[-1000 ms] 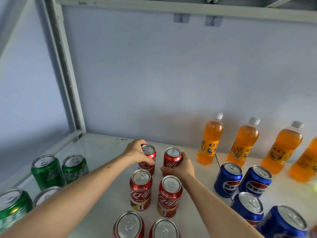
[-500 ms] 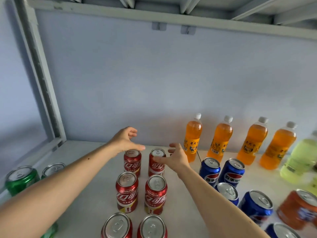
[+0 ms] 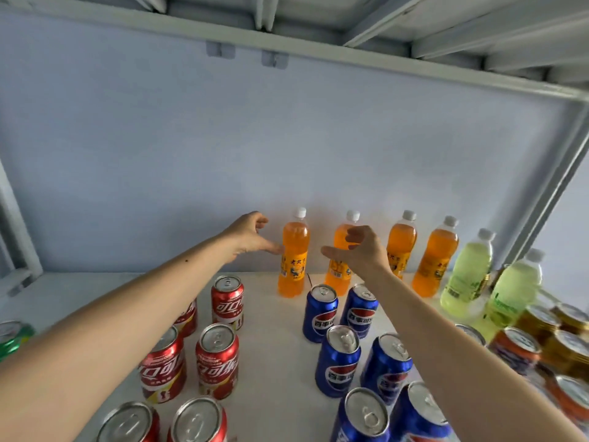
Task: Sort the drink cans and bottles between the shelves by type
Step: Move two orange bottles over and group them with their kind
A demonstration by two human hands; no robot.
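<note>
In the head view, both bare forearms reach over a white shelf [image 3: 274,362] toward its back wall. The left hand [image 3: 247,236] hovers in the air with its fingers loosely spread and thumb out, holding nothing, its thumb tip just beside the leftmost orange bottle [image 3: 293,253]. The right hand [image 3: 358,250] is likewise raised and wide, fingers relaxed and slightly bent, holding nothing; it sits in front of the second orange bottle [image 3: 339,275], though whether it touches it cannot be told. Two more orange bottles [image 3: 435,260] stand upright in the same back row, and two pale green bottles [image 3: 467,272] follow on the right. Red cans [image 3: 218,358] stand in two columns on the left part of the shelf, partly hidden by the left forearm. Blue cans [image 3: 338,362] stand in two columns right of centre. A green can [image 3: 14,338] shows at the far left edge, and orange and gold cans [image 3: 516,349] crowd the right edge, blurred.
</note>
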